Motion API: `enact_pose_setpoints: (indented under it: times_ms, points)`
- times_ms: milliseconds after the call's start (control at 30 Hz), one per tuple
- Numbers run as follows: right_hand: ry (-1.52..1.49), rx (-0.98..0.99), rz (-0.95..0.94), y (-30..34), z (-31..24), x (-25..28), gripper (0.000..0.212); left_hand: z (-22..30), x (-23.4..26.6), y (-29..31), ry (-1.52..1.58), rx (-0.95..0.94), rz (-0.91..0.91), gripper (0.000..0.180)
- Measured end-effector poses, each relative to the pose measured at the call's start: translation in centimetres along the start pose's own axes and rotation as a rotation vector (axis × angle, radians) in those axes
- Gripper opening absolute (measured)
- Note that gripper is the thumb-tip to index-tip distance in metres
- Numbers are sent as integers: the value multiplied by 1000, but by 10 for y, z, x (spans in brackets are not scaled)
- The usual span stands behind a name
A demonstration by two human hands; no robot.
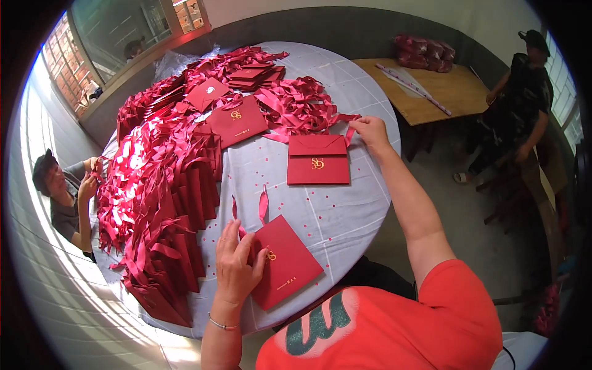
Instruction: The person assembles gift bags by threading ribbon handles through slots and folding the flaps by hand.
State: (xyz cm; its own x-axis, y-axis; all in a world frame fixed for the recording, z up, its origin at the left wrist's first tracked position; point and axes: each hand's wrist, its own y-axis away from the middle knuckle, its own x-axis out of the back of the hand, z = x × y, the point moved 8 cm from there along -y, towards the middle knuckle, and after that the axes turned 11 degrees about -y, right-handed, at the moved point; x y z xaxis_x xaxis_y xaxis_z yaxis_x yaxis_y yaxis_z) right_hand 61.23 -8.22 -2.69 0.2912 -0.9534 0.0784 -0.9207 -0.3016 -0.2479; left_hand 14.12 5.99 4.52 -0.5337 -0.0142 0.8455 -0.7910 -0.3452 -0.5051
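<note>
Rnd tbl [370, 102], pale cloth [243, 176], red bags [317, 171] w/ ribbons [301, 102], dots [320, 217]

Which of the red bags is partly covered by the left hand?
The slanted red bag closest to the bright red shirt; the left hand overlaps its upper left side and none of the others.

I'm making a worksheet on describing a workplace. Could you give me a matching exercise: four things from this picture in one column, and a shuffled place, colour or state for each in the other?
Column one
1. Left hand
2. Right hand
3. Bracelet
4. Long thin roll

Column two
a. Silver-coloured
b. Pinching a red ribbon
c. Lying on the wooden table
d. At the edge of the nearest red bag

Right pairs: 1-d; 2-b; 3-a; 4-c
</note>
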Motion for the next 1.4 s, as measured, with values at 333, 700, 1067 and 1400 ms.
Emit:
enact_pose_setpoints:
  times_ms: [333, 700, 1067, 1400]
  points:
    - [-784, -202, -175, 71, -98, -8, 15, 23, 13, -1, 15, -166, 14, 38]
    - [-674, 55, -537, 154, -179, -76, 13, 42, 34, -36, 353, -144, -89, 32]
    - [-329, 86, -1037, 219, -178, -142, 32, 9, -51, -68, 1219, 481, -236, 22]
    - [-444, -35, -597, 190, -165, -112, 15, 3, -46, -103, 1211, 497, -305, 30]
